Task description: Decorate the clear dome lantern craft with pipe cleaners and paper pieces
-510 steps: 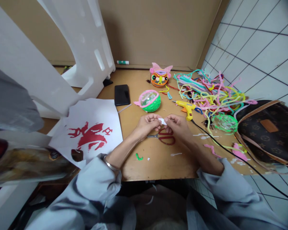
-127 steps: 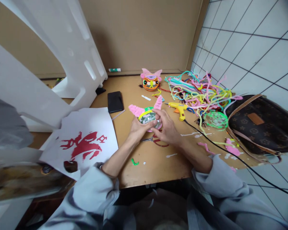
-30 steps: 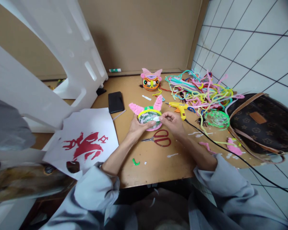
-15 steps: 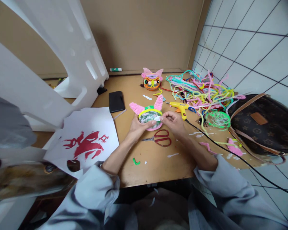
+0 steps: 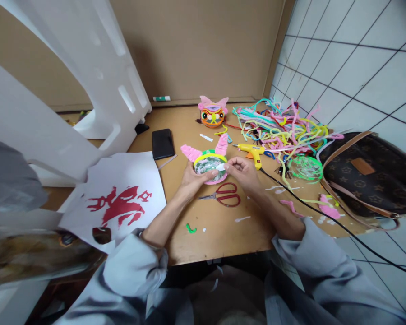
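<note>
My left hand (image 5: pixel 194 178) is closed round the left side of a small pipe-cleaner craft head (image 5: pixel 205 164), green and white with a yellow band and two pink ears. Its thumb lies over the front. A small white piece (image 5: pixel 220 167), perhaps paper or glue, is pinched in the fingertips of my right hand (image 5: pixel 242 174) against the craft's right side. Just below lie red-handled scissors (image 5: pixel 228 195), blades pointing left. Right of my right hand rests a yellow glue gun (image 5: pixel 252 152). A finished-looking lion head (image 5: pixel 212 113) with pink ears stands behind.
A heap of coloured pipe cleaners (image 5: pixel 284 126) and a brown handbag (image 5: pixel 368 176) fill the right side. The glue gun's black cord (image 5: pixel 311 205) crosses the right of the table. At left lie a black phone (image 5: pixel 163 144) and white paper with a red print (image 5: pixel 122 205).
The whole view has shifted very slightly. Both hands keep the same hold on the craft head and the white piece.
</note>
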`<state>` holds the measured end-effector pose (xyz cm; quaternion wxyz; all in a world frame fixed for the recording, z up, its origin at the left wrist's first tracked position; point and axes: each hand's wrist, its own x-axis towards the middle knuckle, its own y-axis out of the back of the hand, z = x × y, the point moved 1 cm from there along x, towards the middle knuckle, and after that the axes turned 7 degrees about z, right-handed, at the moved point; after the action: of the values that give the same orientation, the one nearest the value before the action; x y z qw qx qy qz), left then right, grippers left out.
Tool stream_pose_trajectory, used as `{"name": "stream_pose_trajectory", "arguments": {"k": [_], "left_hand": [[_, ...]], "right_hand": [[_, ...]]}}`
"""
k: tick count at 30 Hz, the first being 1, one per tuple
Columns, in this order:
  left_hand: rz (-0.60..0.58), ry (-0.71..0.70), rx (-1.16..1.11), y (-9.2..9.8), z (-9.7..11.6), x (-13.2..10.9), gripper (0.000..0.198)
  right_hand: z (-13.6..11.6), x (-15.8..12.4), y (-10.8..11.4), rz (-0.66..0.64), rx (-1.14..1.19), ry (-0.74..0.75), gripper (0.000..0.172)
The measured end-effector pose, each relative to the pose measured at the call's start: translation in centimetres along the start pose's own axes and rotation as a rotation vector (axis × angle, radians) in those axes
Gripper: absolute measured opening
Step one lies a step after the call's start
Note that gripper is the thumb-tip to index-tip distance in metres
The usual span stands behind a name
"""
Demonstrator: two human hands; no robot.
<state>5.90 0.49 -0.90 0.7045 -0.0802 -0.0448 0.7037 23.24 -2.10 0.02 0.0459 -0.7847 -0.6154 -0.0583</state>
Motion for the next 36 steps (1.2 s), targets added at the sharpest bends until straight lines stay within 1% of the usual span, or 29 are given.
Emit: {"name": "stream_pose_trajectory", "arguments": {"k": [5,13,23,29,36], "left_hand": [[0.007,0.008,-0.014,0.01,0.07,-0.06,0.085],[-0.001,0.01,-0.026,-0.03,-0.06,0.02,0.083],[0.019,0.017,-0.03,-0.22,0.41,-0.21,0.078],[0.046,0.018,-0.025,-0.2,0.25,-0.12,0.079],[0.011,-0.006,-0.047,-0.16,0.15,-0.1,0.082]], "right_hand": [[-0.16,-0.06,0.13,-0.019,-0.003,-0.003,0.037],[0.15,0.07,0.05,-0.012,0.018,0.009,0.037],[0.25,0.11,-0.2,-0.006,0.027,0.016,0.04],[0.26,-0.04,-0.31,0.008,0.022,0.003,0.037],[0.15,-0.18,-0.55,0.032,0.003,0.024,0.031]]}}
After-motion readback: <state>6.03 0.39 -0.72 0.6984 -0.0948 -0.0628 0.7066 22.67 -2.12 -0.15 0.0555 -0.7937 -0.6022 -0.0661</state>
